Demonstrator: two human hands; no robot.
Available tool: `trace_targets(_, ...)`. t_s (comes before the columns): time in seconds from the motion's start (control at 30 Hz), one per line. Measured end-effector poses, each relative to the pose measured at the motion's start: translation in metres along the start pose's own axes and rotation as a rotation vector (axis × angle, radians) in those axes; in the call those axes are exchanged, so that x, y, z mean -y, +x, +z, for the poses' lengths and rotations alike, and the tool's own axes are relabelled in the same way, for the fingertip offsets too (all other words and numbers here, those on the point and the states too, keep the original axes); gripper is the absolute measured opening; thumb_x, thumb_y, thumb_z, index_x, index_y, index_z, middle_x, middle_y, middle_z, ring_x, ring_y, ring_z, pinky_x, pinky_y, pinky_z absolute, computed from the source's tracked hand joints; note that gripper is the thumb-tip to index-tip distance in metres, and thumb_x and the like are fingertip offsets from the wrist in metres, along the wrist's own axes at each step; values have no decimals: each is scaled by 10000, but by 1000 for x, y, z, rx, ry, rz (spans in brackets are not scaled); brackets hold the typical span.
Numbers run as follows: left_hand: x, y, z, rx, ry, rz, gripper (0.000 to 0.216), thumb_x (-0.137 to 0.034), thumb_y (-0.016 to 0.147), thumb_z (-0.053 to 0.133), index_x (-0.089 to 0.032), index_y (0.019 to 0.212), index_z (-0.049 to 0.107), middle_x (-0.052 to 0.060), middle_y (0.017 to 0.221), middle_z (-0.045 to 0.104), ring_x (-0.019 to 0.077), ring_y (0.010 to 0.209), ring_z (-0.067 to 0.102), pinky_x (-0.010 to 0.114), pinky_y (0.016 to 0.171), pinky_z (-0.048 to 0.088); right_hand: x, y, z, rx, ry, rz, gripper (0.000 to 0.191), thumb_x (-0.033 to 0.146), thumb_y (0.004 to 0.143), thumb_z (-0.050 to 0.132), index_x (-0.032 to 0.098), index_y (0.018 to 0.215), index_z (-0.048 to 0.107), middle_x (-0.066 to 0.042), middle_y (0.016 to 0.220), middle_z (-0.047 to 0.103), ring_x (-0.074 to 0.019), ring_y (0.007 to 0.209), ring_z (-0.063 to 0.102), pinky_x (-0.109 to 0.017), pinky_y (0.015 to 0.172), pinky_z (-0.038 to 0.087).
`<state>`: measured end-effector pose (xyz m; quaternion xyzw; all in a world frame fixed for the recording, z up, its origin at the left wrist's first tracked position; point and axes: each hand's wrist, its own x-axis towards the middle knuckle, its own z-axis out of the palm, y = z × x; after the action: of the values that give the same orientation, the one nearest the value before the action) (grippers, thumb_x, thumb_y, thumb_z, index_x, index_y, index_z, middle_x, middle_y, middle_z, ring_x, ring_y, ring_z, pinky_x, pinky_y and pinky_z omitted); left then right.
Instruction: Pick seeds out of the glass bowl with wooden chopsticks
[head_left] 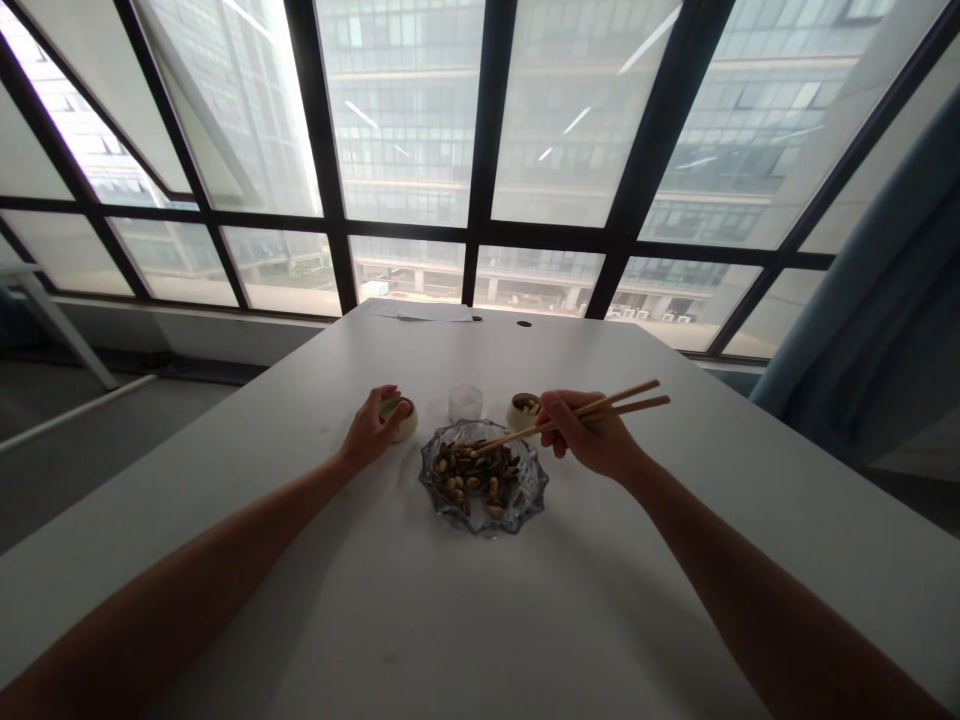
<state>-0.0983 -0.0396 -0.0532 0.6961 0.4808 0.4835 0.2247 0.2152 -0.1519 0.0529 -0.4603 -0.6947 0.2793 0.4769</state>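
Note:
A scalloped glass dish (525, 497) of mixed nuts and seeds sits in the middle of the white table (420, 620). My right hand (589, 435) grips a pair of wooden chopsticks (600, 408), their tips reaching down into the dish. My left hand (373, 428) is curled around a small pale cup (406, 422) left of the dish. Another small cup (523, 406) with a few nuts in it stands just behind the dish, by my right hand. A small clear plastic cup (466, 402) stands between the two cups.
Sheets of paper (424, 311) lie at the table's far edge, near two small dark spots. Behind the table is a large window with dark frames. A blue curtain (885, 330) hangs at the right. A white table leg shows at far left.

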Motion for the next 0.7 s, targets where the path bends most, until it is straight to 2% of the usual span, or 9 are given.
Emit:
trace_targets(0.13, 0, 1, 0, 3, 14, -10, 698, -721, 802, 565, -187, 1249, 522, 148, 1256, 670, 288, 1137, 653, 450, 998, 500, -7, -2, 6, 139, -104, -73, 575, 699, 896, 513, 189, 663, 638, -30, 543, 638, -124, 421, 574, -220, 385, 453)
trace_targets(0.3, -2, 1, 0, 15, 23, -16, 668, -682, 810, 570, -171, 1238, 527, 149, 1259, 663, 281, 1110, 659, 441, 986, 510, -9, -4, 11, 154, -155, -100, 566, 679, 915, 501, 195, 655, 636, -25, 517, 628, -127, 397, 573, -230, 375, 452)
trace_targets(0.37, -2, 0, 0, 19, 21, -18, 670, -679, 810, 572, -164, 1237, 528, 152, 1248, 662, 282, 1106, 658, 441, 978, 515, -10, -4, 13, 110, -104, -57, 582, 712, 886, 516, 189, 665, 646, -24, 502, 626, -123, 368, 558, -224, 348, 432)
trace_targets(0.47, 2, 2, -2, 45, -17, -41, 698, -673, 801, 597, -161, 1267, 505, 155, 1216, 672, 275, 1062, 674, 446, 950, 532, -15, 1, 12, -34, 0, 71, 617, 764, 814, 564, 175, 645, 641, -29, 462, 615, -117, 323, 528, -213, 305, 394)
trace_targets(0.57, 8, 6, -8, 163, -59, -57, 809, -631, 716, 717, -170, 1327, 452, 152, 1213, 677, 263, 1025, 691, 444, 942, 543, -27, 10, 7, -186, 128, 205, 620, 773, 751, 617, 172, 598, 615, -36, 425, 599, -111, 279, 482, -218, 278, 374)
trace_targets(0.7, 10, 9, -15, 303, -47, -20, 889, -554, 593, 824, -167, 1310, 468, 139, 1185, 690, 282, 1058, 683, 444, 967, 536, -42, 20, 2, -270, 264, 303, 582, 737, 732, 641, 176, 583, 598, -42, 403, 585, -112, 269, 459, -222, 267, 355)
